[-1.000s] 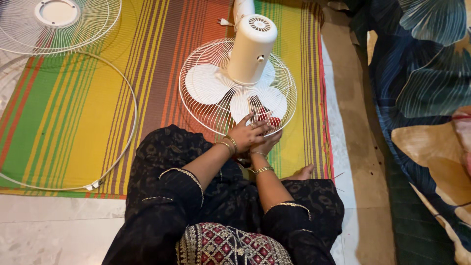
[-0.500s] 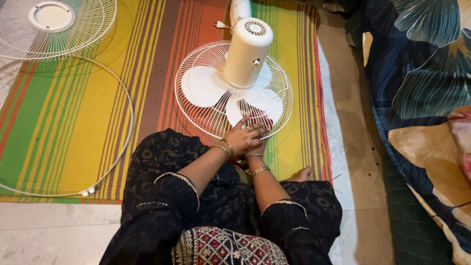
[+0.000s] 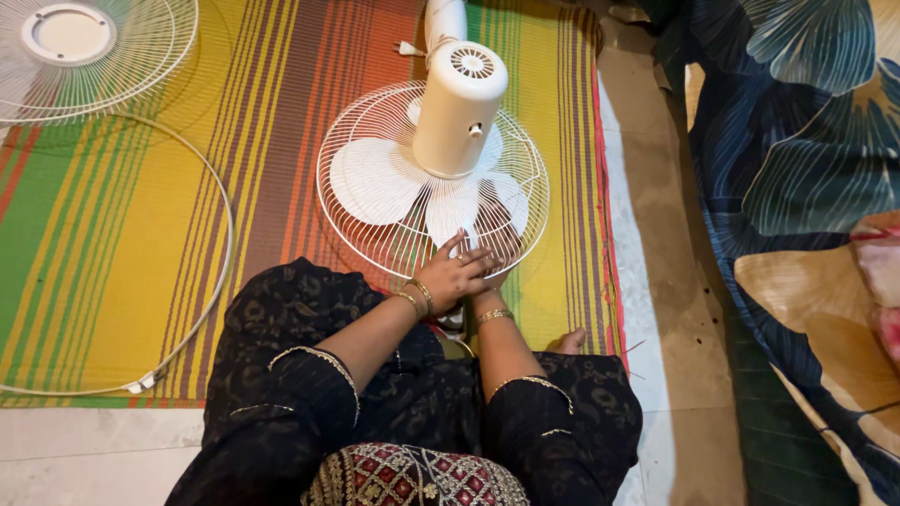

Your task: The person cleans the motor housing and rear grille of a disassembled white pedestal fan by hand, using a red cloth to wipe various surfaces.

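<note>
Your left hand (image 3: 457,274) is lying on the near rim of the white wire fan guard (image 3: 375,245), its fingers spread flat over the wires rather than curled around anything. Your right hand (image 3: 494,277) is sitting just beside and partly beneath it, pressed against the same stretch of rim; whether it is gripping the wire cannot be told, since the left hand is covering most of it. The guard is lying face down on the striped mat (image 3: 169,215), directly in front of your knees, with the white blades (image 3: 375,178) showing through it and the cream motor housing (image 3: 457,108) standing up from its middle. Farther left, a loose white ring (image 3: 217,281) and a second guard (image 3: 103,56) are resting on the mat, well apart from your hands.
</note>
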